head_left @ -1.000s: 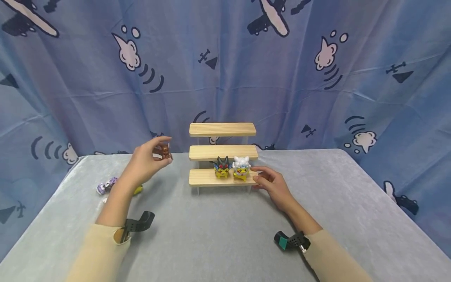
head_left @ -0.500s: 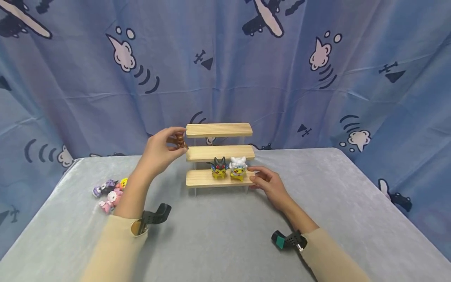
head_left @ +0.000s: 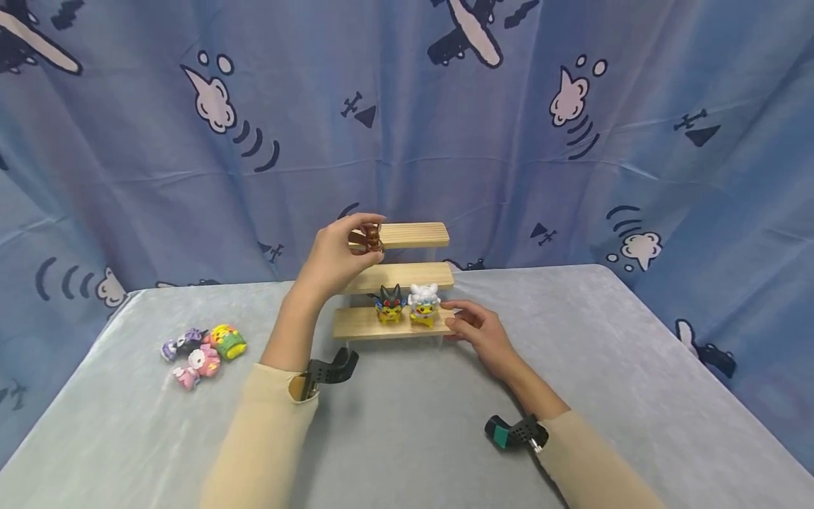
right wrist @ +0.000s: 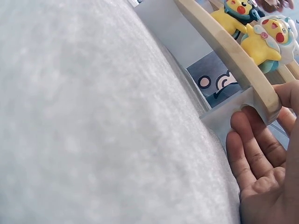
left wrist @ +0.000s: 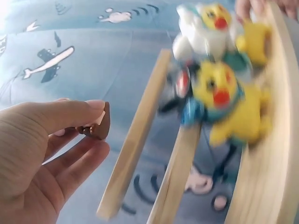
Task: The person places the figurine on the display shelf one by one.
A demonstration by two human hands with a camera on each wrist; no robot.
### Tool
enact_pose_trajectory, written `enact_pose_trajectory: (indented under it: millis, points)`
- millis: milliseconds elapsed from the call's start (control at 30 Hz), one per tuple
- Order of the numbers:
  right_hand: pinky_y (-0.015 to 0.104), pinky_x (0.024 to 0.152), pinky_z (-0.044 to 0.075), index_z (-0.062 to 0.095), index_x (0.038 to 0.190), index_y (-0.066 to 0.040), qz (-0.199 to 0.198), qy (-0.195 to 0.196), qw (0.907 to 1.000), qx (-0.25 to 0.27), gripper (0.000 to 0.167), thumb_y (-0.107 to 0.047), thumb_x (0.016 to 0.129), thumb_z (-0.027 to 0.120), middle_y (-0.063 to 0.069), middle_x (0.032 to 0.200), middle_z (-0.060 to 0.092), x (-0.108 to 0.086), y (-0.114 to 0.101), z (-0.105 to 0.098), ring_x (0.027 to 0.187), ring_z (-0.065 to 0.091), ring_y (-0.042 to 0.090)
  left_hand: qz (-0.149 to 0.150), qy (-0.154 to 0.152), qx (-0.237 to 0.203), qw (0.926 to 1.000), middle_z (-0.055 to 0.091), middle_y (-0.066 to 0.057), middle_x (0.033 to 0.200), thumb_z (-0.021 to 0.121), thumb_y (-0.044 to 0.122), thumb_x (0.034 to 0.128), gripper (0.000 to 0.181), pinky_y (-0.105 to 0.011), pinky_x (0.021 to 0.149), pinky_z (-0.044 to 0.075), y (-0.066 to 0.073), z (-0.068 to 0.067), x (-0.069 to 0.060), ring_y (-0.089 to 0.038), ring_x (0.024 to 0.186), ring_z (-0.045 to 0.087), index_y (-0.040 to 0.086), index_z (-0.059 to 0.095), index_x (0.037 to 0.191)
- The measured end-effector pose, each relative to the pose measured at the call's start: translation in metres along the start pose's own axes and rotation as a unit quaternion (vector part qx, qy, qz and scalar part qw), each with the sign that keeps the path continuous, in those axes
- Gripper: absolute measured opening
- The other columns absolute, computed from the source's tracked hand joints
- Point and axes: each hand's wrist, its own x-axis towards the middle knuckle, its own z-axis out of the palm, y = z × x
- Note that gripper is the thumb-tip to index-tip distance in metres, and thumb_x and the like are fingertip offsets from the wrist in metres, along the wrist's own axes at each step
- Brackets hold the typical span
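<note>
My left hand [head_left: 332, 260] pinches a small brown figurine [head_left: 374, 237] between thumb and fingers, in front of the top tier of a three-tier wooden display shelf [head_left: 356, 325]. In the left wrist view the figurine [left wrist: 103, 122] shows only partly behind the fingertips. My right hand [head_left: 485, 338] holds the right end of the lowest tier; in the right wrist view some fingers [right wrist: 252, 149] curl beneath the board. Two yellow figurines stand on that tier: one with a black hood [head_left: 389, 304], and beside it one with a white hood [head_left: 423, 304].
On the table's left side lie several more figurines, among them a pink one [head_left: 205, 360], a yellow-and-green one [head_left: 227, 341] and a purple-and-black one [head_left: 186, 343]. A blue patterned curtain [head_left: 407, 141] hangs behind the grey-covered table [head_left: 407, 438].
My left hand has carried the brown figurine rightward and up, from left of the shelf to its top tier. The figurines on the table have come into view. My right hand keeps its hold.
</note>
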Motion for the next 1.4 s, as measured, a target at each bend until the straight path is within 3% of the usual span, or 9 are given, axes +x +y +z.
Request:
enact_pose_trajectory:
  millis: [267,533,767,1133,1400]
  points:
    - [0.031,0.081,0.062,0.062,0.132,-0.001,0.006,0.004,1.0,0.0,0.036,-0.013,0.098,0.064,0.013,0.106,0.065,0.0,0.0,0.006,0.089,0.065,0.009,-0.012,-0.001,-0.026,0.9996,0.068,-0.01,0.121,0.076,0.006,0.0893,0.053,-0.035,0.093,0.059,-0.007,0.016,0.003,-0.025,0.109,0.07,0.02,0.063,0.139]
    - [0.031,0.081,0.062,0.062,0.132,-0.001,0.015,0.003,0.9998,-0.009,0.036,-0.014,0.098,0.064,0.016,0.107,0.065,-0.006,0.001,0.007,0.089,0.065,0.01,-0.049,-0.023,-0.034,0.9979,0.073,-0.01,0.119,0.076,0.007,0.0891,0.055,-0.035,0.089,0.061,-0.02,0.026,-0.006,-0.024,0.107,0.071,0.019,0.061,0.141]
    - [0.03,0.08,0.062,0.063,0.131,-0.002,0.008,0.004,0.9997,-0.023,0.035,-0.014,0.099,0.064,0.016,0.104,0.065,-0.003,-0.001,0.003,0.089,0.065,0.01,-0.04,-0.031,-0.024,0.9984,0.071,-0.013,0.123,0.076,0.005,0.0887,0.053,-0.036,0.094,0.059,-0.024,0.027,-0.002,-0.027,0.109,0.071,0.01,0.061,0.14]
    - [0.03,0.081,0.062,0.062,0.132,-0.002,0.008,0.005,0.9997,-0.02,0.036,-0.016,0.099,0.064,0.019,0.111,0.065,0.0,0.001,-0.001,0.09,0.066,0.008,-0.031,-0.04,-0.011,0.9986,0.069,-0.015,0.123,0.074,0.002,0.089,0.051,-0.031,0.091,0.06,-0.028,0.034,0.002,-0.028,0.108,0.073,0.008,0.062,0.138]
    - [0.03,0.08,0.062,0.062,0.132,-0.002,0.016,0.006,0.9997,-0.019,0.037,-0.016,0.099,0.065,0.016,0.109,0.066,0.001,0.0,0.0,0.09,0.066,0.009,-0.06,-0.051,-0.004,0.9968,0.073,-0.007,0.122,0.06,0.031,0.1026,0.04,-0.04,0.1,0.056,-0.025,0.031,-0.002,-0.021,0.112,0.071,0.017,0.062,0.14]
